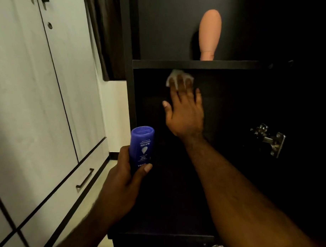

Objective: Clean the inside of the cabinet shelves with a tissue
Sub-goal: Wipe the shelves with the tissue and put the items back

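Observation:
The dark cabinet (179,65) stands open in front of me, its shelf edge running across the upper middle. Inside the lower compartment, my right hand (184,111) presses a white tissue (171,77) flat against the dark back panel just below that shelf edge, fingers straight and spread. My left hand (123,175) grips a blue lotion bottle (142,146), held cap end up in front of the cabinet's left side.
A peach-coloured bottle (209,32) stands on the shelf above. A metal door hinge (268,140) sits on the cabinet's right inner wall. White wardrobe doors and a drawer with a black handle (85,178) fill the left. A dark curtain (104,32) hangs behind.

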Available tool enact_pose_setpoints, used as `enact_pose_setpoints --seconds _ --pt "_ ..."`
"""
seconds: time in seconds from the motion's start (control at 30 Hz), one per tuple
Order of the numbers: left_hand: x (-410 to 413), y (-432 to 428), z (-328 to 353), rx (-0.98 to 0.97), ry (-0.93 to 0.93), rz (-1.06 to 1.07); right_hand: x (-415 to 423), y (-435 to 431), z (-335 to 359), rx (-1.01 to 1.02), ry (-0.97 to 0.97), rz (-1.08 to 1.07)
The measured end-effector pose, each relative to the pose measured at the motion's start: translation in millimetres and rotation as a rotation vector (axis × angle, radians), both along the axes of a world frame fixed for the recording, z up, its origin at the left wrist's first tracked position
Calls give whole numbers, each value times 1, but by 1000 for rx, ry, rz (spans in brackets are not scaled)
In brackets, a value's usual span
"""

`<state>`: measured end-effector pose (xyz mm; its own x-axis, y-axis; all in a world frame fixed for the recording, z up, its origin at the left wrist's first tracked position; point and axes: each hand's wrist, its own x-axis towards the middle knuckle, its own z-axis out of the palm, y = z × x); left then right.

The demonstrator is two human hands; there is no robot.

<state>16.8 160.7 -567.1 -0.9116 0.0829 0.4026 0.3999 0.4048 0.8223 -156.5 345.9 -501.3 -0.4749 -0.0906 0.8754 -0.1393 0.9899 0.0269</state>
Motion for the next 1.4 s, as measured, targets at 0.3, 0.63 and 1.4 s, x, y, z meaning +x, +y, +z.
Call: enact_pose_setpoints --seconds 0.3,0.63,1.4 --pt "0 2 3 40 15 -7 0 98 -2 -660 71 -273" --pt "-2 0 0 50 25 0 2 23 -12 -161 -30 -107" --pt "-3 3 0 67 43 22 2 64 -26 -852 -1 -263"
